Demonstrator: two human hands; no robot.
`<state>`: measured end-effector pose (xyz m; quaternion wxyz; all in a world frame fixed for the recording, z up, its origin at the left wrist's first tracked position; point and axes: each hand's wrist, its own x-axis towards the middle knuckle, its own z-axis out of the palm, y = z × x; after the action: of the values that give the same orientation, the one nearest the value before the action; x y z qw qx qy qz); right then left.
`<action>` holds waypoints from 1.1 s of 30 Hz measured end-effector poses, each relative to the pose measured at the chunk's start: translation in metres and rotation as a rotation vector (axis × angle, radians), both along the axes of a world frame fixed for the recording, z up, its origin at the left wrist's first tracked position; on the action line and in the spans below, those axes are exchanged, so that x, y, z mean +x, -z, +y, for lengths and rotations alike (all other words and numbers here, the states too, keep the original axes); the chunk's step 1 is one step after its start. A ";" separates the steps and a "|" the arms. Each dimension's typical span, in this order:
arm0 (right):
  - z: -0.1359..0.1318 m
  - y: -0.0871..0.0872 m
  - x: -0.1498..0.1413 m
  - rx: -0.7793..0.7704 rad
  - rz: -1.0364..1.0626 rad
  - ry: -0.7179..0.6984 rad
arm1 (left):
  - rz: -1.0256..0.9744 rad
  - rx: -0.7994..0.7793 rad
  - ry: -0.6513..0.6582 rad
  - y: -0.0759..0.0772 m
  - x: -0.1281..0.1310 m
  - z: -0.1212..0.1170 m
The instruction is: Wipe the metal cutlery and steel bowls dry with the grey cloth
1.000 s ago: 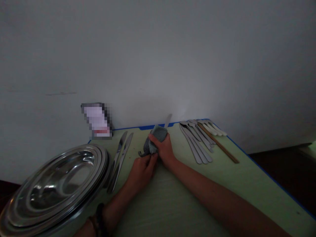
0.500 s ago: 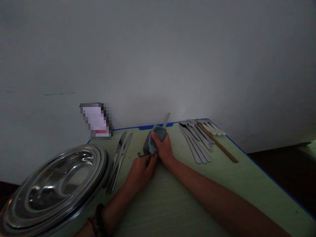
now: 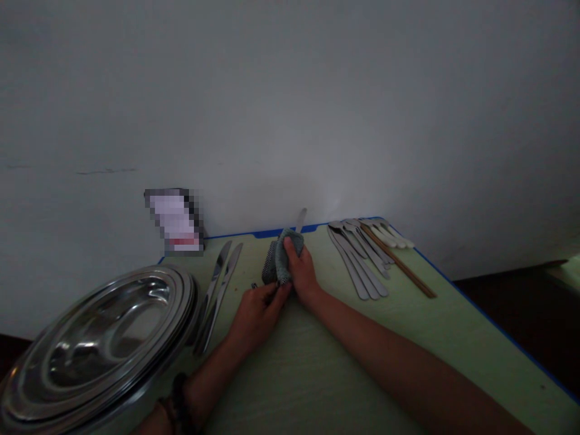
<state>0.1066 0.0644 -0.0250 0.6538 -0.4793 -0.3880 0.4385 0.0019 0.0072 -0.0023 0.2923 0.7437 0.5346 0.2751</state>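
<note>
Near the table's back edge, a grey-green checked cloth [image 3: 283, 254] is folded around a metal table knife. The knife blade [image 3: 301, 219] sticks out above the cloth, tilted slightly right. My right hand [image 3: 302, 272] grips the cloth around the knife, thumb lying on top. Below it, my left hand [image 3: 258, 311] is closed at the lower end of the cloth, in line with the blade; the knife's handle is hidden there. Two more table knives [image 3: 223, 290] lie side by side to the left of my hands.
Stacked oval metal trays [image 3: 181, 302] occupy the left front. A blurred-out phone-like object [image 3: 174, 220] leans on the wall behind. To the right lie several metal spoons and other cutlery [image 3: 357, 260], brown chopsticks [image 3: 401, 263] and white-handled utensils [image 3: 389, 234]. The green table [image 3: 408, 326] has blue edging.
The blade tip has swung slightly left, and the cloth has shifted a little under my right thumb. Both hands keep their grip in nearly the same place.
</note>
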 end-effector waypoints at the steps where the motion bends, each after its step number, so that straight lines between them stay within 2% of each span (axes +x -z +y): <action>1: 0.000 0.000 0.000 -0.005 -0.008 0.005 | 0.007 0.009 -0.003 0.000 0.001 -0.001; 8: 0.001 0.002 -0.003 0.045 0.005 -0.064 | -0.009 0.013 -0.093 0.001 0.001 0.000; 14: 0.001 0.001 -0.002 0.027 -0.025 -0.078 | 0.031 -0.005 -0.018 0.003 0.000 0.002; 33: 0.002 -0.002 -0.001 -0.001 -0.045 -0.073 | 0.020 0.012 0.008 0.004 0.001 0.000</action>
<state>0.1059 0.0659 -0.0229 0.6281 -0.4750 -0.4196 0.4515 0.0026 0.0076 -0.0066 0.2838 0.7503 0.5329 0.2695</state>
